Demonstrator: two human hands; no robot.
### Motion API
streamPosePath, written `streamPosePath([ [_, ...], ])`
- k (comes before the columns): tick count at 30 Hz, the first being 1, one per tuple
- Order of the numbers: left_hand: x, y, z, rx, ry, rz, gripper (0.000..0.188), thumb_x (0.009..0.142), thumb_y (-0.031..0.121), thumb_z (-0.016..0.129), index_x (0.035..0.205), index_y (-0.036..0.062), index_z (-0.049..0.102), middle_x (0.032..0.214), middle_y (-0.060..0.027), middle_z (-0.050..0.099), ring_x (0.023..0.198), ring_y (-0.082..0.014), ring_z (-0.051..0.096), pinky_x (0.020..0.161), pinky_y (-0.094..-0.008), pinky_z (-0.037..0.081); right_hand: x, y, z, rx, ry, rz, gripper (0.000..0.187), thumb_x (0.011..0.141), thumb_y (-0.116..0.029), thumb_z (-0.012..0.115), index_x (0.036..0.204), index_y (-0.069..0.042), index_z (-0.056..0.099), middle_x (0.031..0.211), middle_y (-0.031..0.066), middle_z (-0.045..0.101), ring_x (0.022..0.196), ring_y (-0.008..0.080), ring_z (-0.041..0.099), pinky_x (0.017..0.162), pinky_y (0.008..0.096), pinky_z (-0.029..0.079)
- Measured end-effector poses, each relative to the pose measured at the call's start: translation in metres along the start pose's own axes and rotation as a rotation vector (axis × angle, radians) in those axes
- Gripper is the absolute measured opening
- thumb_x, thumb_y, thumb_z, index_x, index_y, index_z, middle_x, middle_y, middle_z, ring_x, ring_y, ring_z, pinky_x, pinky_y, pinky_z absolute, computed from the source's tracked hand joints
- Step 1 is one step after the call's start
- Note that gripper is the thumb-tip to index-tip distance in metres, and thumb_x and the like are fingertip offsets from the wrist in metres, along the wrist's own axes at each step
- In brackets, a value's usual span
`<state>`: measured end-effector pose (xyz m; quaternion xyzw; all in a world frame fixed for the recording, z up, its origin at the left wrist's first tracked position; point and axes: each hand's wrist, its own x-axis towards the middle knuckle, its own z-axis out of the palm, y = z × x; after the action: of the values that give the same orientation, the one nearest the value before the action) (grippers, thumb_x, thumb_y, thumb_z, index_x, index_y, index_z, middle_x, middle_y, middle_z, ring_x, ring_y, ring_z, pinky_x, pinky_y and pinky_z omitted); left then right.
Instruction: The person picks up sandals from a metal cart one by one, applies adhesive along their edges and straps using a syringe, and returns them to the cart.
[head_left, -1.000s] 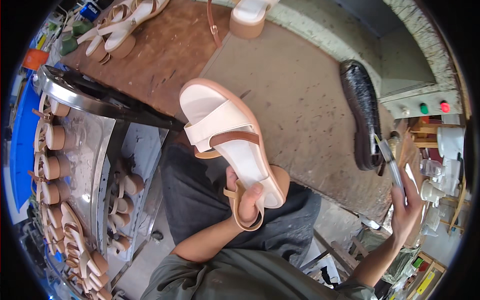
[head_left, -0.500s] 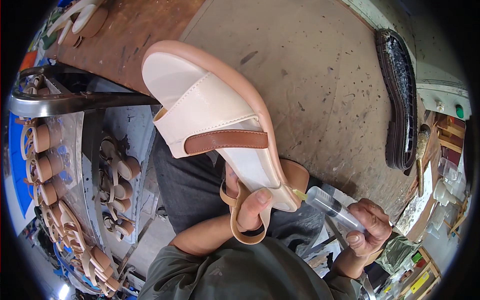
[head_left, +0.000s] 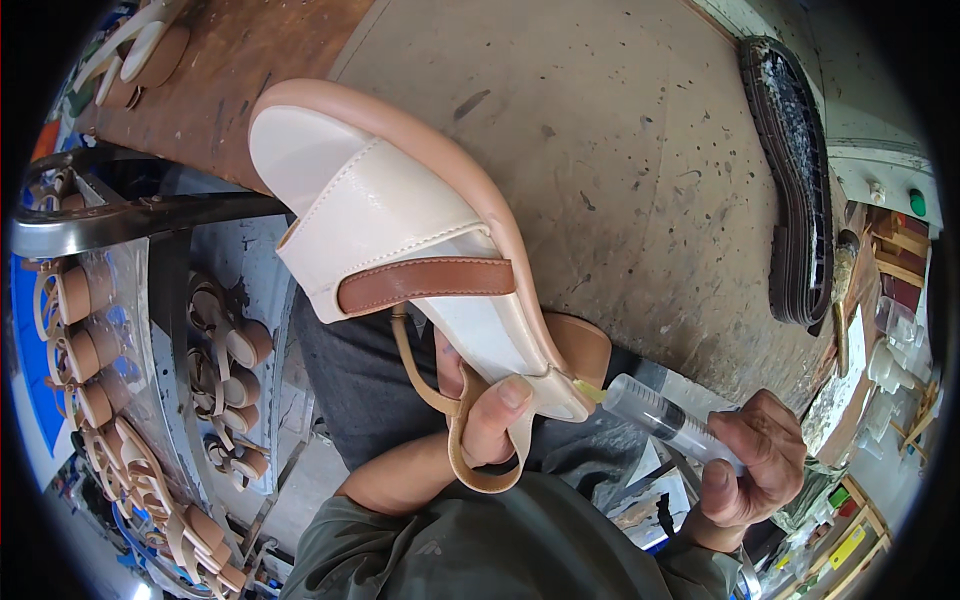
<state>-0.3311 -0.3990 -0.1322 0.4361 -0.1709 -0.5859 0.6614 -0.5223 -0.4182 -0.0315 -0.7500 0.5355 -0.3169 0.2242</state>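
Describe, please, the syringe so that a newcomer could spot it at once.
Start at the big cream sandal held up by the left hand. At its heel end, the right hand grips a clear plastic syringe, its yellowish tip touching the heel: the only transparent tube here.

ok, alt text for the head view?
The left hand holds up a cream sandal with a brown strap, while the right hand points a clear syringe at its heel edge. Beneath is a stained workbench with a black sole lying on it; racks of more sandals stand to the left.
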Motion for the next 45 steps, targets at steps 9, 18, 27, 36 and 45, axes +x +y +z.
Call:
streamPosePath([
  [9, 0.003, 0.006, -0.001, 0.058, -0.017, -0.027, 0.065, 0.069, 0.03, 0.06, 0.124, 0.0053, 0.036, 0.11, -0.0104, 0.043, 0.1, -0.0176, 0.043, 0.088, -0.0287, 0.034, -0.002, 0.001, -0.009, -0.041, -0.03, -0.136, 0.029, 0.074, -0.028, 0.066, 0.081, 0.0, 0.065, 0.055, 0.0086, 0.059, 0.041, 0.0145, 0.043, 0.042, 0.0272, 0.03],
  [18, -0.001, 0.007, -0.004, -0.051, -0.003, -0.09, 0.065, 0.07, 0.022, 0.061, 0.127, 0.0049, 0.034, 0.113, -0.0101, 0.044, 0.11, -0.0207, 0.043, 0.098, -0.0351, 0.034, -0.016, 0.0, -0.013, -0.055, -0.013, -0.14, 0.027, 0.074, -0.026, 0.064, 0.081, 0.0, 0.065, 0.055, 0.0076, 0.058, 0.04, 0.0134, 0.043, 0.043, 0.026, 0.029],
  [27, -0.002, 0.02, 0.009, -0.091, 0.0, -0.171, 0.059, 0.073, 0.021, 0.059, 0.126, 0.007, 0.035, 0.114, -0.0088, 0.045, 0.107, -0.0182, 0.047, 0.094, -0.0321, 0.038, -0.025, -0.004, -0.011, -0.116, 0.049, -0.08, 0.028, 0.075, -0.027, 0.063, 0.078, 0.0, 0.065, 0.051, 0.0078, 0.056, 0.04, 0.0133, 0.043, 0.043, 0.0257, 0.029],
  [36, -0.002, 0.019, 0.016, -0.139, -0.008, -0.236, 0.056, 0.077, 0.02, 0.056, 0.127, 0.0077, 0.035, 0.115, -0.0074, 0.046, 0.106, -0.0158, 0.05, 0.093, -0.0304, 0.04, -0.027, -0.009, -0.021, -0.169, 0.026, -0.069, 0.026, 0.074, -0.024, 0.063, 0.077, 0.001, 0.064, 0.051, 0.0084, 0.057, 0.039, 0.014, 0.042, 0.042, 0.0263, 0.029],
  [45, -0.006, 0.023, 0.019, -0.102, 0.026, -0.17, 0.052, 0.079, 0.023, 0.055, 0.125, 0.006, 0.038, 0.114, -0.0078, 0.048, 0.106, -0.0158, 0.049, 0.093, -0.0304, 0.04, -0.032, -0.008, -0.023, -0.173, 0.023, -0.063, 0.027, 0.075, -0.026, 0.063, 0.077, 0.0, 0.064, 0.051, 0.0084, 0.057, 0.038, 0.0136, 0.04, 0.042, 0.0268, 0.028],
])
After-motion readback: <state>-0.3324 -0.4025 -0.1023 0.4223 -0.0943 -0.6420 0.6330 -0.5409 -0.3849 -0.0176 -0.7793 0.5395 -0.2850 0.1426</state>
